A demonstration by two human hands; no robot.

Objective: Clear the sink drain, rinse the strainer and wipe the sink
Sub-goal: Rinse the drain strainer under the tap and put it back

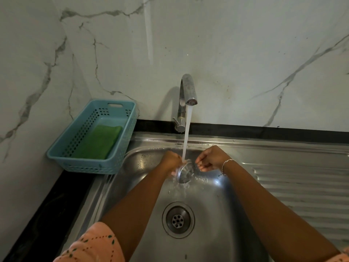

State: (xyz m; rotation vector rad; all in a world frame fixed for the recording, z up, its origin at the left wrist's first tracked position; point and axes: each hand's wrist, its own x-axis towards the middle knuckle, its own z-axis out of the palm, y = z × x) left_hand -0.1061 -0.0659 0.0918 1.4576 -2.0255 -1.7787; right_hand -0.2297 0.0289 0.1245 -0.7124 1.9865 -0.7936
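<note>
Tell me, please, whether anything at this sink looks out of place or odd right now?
Only the strainer is out of its seat: the left hand holds it tilted under the running tap, leaving the drain open, as rinsing requires. The right hand hovers beside it. Nothing looks spilled or damaged.

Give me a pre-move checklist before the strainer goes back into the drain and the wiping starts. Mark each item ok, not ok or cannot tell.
1. Strainer held under the water stream: ok.
2. Left hand gripping the strainer: ok.
3. Right hand also on the strainer: cannot tell, fingers close beside it.
4. Strainer free of debris: cannot tell, water blurs it.
5. Drain open and unblocked: ok.
6. Green cloth ready in the blue basket: ok.
</note>
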